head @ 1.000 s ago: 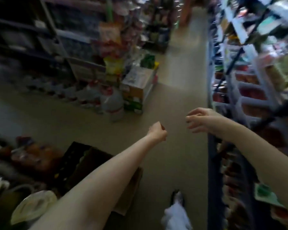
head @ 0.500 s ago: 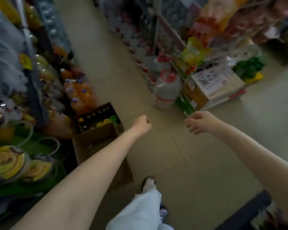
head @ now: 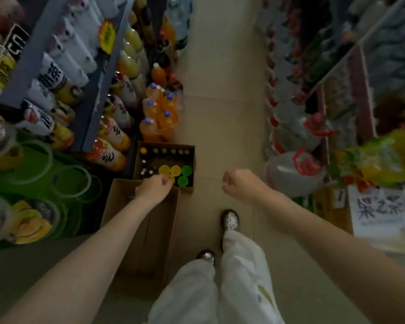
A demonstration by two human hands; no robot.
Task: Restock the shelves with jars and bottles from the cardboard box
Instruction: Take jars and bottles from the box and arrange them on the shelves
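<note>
The open brown cardboard box of yellow- and green-capped bottles sat on the floor against the left shelves. Both hands were curled and empty (left hand over its near edge, right hand over bare aisle); judging by this, the fetching step was beginning, and next came reaching down to grip a cap

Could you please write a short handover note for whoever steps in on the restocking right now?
Left hand: fingers curled, holding nothing, over the near edge of the cardboard box.
Right hand: curled and holding nothing, over the aisle floor.
The box sits on the floor by the left-hand shelves; yellow and green lids and small bottle caps show inside.
Done: nothing in hand yet.
Left: lift jars and bottles out and shelve them.
</note>
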